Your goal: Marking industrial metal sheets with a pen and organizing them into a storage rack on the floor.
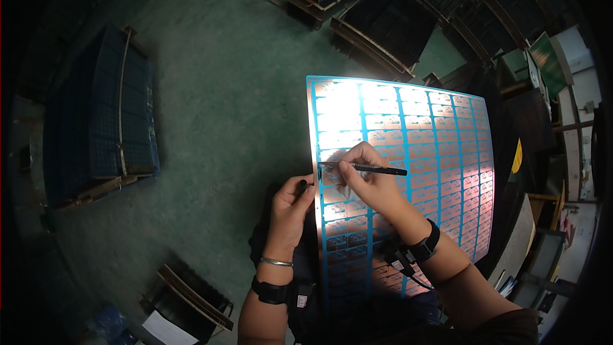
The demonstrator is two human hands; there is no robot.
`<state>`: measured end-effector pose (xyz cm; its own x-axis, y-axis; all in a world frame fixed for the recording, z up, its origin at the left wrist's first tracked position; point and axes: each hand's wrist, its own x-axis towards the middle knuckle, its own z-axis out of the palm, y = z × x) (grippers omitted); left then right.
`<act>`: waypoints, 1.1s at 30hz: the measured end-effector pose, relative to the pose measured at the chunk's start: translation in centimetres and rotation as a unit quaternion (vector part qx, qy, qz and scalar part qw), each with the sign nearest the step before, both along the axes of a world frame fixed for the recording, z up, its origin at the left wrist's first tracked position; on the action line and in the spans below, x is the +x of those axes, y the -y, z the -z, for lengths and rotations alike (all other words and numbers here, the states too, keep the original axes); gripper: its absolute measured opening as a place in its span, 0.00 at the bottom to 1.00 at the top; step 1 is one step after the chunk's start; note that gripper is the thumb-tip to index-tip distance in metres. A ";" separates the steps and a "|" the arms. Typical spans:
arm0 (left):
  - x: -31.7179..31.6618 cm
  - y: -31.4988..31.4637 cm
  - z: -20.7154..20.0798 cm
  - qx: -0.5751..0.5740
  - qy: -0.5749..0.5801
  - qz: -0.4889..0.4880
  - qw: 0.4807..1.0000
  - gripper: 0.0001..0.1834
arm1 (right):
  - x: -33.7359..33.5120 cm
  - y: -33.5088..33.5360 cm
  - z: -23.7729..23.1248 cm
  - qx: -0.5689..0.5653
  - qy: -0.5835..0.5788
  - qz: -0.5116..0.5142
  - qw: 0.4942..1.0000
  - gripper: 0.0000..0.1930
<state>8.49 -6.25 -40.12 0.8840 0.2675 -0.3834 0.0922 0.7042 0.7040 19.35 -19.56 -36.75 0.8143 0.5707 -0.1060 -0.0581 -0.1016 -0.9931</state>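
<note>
A large copper-coloured circuit board panel with a blue grid stands tilted before me, bright glare over its upper left part. My right hand is closed on a slim black pen, its tip at the panel's left edge strip. Whether that tip touches the surface I cannot tell. Just left of that edge, my left hand pinches a small black cylinder, which looks like a pen cap. Its fingertips are close against the panel's edge. Both wrists carry black straps, and a metal bangle circles the left one.
A wrapped stack of dark panels stands on the green floor at the left. Loaded racks fill the far right. Shelving lines the right side, with a yellow object nearby. A small cart sits at lower left.
</note>
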 end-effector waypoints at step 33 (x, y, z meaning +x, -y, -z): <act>-0.1 -0.1 -0.1 0.004 0.000 0.007 1.000 0.09 | 0.1 0.5 -0.5 0.009 0.009 -0.042 0.999 0.05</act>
<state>8.43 -6.14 -39.99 0.8875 0.2575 -0.3821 0.1027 0.6978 0.7089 19.46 -20.04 -36.25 0.7652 0.6387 -0.0813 -0.0323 -0.0881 -0.9956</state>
